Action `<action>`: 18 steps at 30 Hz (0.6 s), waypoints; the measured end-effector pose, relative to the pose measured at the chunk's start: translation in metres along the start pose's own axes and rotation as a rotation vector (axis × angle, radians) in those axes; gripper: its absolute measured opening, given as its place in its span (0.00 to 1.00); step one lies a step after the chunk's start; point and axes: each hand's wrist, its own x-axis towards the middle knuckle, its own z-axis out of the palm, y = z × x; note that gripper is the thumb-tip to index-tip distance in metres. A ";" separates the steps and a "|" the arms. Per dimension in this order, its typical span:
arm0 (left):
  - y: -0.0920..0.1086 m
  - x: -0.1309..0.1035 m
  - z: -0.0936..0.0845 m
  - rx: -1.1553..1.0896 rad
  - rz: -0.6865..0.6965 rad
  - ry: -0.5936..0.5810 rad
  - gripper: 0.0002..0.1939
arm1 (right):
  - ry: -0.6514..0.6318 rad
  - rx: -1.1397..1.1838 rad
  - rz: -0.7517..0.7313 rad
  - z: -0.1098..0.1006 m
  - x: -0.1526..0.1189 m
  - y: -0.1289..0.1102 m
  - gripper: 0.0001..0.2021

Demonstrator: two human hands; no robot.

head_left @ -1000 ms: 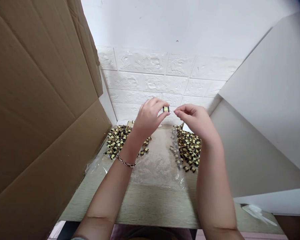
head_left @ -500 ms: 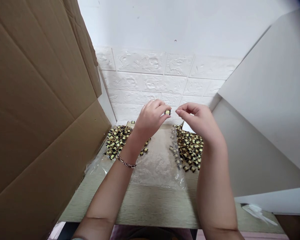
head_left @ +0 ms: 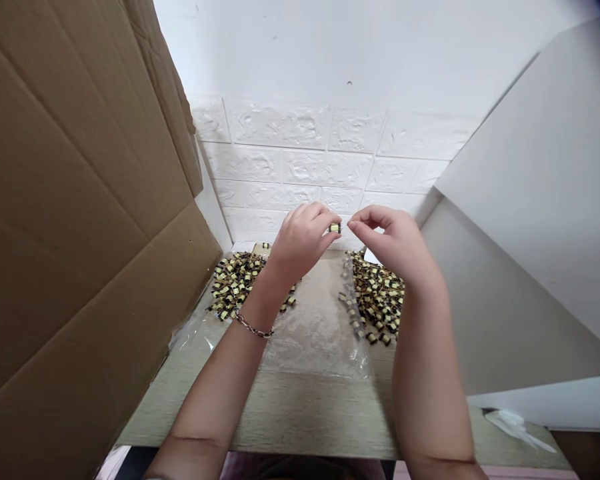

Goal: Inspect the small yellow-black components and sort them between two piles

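Between thumb and forefinger, my left hand [head_left: 304, 239] pinches a small yellow-and-black component [head_left: 335, 228] above the table. Just right of it is my right hand [head_left: 387, 241], thumb and forefinger pressed together at the tips; whatever they may hold is too small to make out. A pile of similar components [head_left: 233, 280] lies to the left, partly behind my left arm. Another pile [head_left: 380, 293] lies to the right, partly behind my right arm. Between the piles, a clear plastic bag [head_left: 313, 333] lies flat.
A large cardboard sheet [head_left: 80, 200] rises on the left, and a white panel [head_left: 525, 267] stands on the right. The white brick-patterned wall [head_left: 260, 163] is behind the wooden table [head_left: 310, 413]. White plastic strips [head_left: 517, 427] lie at the right front.
My right hand has moved slightly left, closer to the component in my left hand. My left hand keeps its pinch and sits very slightly lower.
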 end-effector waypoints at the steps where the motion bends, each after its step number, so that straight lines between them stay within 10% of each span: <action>1: 0.000 0.000 0.000 0.002 -0.004 -0.001 0.08 | -0.004 -0.003 0.002 0.001 0.000 0.001 0.08; 18: -0.001 -0.001 0.001 0.054 -0.001 -0.020 0.08 | -0.059 -0.129 0.055 0.002 0.002 0.008 0.12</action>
